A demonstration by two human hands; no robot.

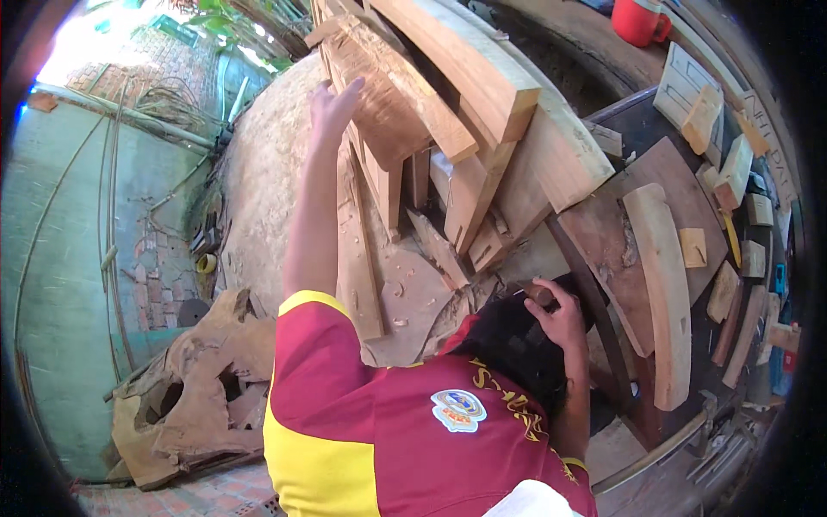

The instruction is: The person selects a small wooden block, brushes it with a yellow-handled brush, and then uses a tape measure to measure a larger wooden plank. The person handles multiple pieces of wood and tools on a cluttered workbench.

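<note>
I am watching from far away through the head camera; the two hands are resting well apart. The left hand is reaching forward with its fingers spread, and it is sitting by the left edge of a big brown block; I cannot tell if the fingers are pressing on the wood or only hanging just beside it; the block is lying among other boards, left of a long pale beam. The right hand is bending in close, in front of the dark red shirt; its thumb and fingers are gripping a small brown thing, but I am not seeing enough to say what it is.

To do this bit well, I would be laying the left palm flat before leaning on the block; I would be watching for wobbles, since the wood is looking piled up and loose; I would be keeping fingertips out of the gaps; I would be holding the brown thing firmly, and minding the curved pale piece on the right.
</note>
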